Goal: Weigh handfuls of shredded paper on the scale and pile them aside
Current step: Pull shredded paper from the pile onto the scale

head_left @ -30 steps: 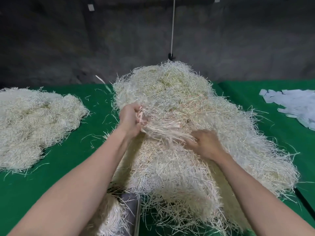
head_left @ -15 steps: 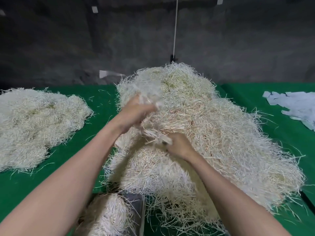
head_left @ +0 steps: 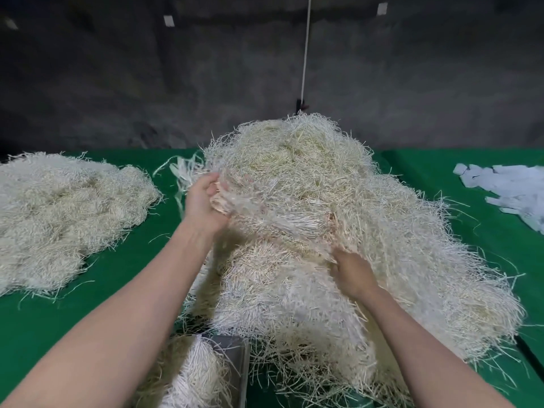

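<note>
Shredded paper (head_left: 323, 207) fills the centre of the frame as one big heap, and both my hands are in it. My left hand (head_left: 203, 201), at centre left, has its fingers curled round one end of a swath of strands. My right hand (head_left: 351, 272), lower and right of centre, is dug into the other end, fingers half buried but curled on the strands as far as I can tell. The scale (head_left: 232, 357) sits at bottom centre, just below the heap, with a wad (head_left: 191, 375) on its plate.

To pull well, I'd lift the swath up and away so tangled strands slip free instead of dragging half the heap along. I'd keep the handful modest and set it squarely on the plate, so no stragglers rest on the cloth and spoil the reading.

A second pile (head_left: 67, 213), which I take for the weighed lot, lies at the left, well apart from the heap. Everything rests on a green cloth (head_left: 123, 278); white slips (head_left: 512, 195) lie at the right edge. Behind is a dark rough wall (head_left: 117, 83), with a white cord (head_left: 306, 48) hanging at top centre.
</note>
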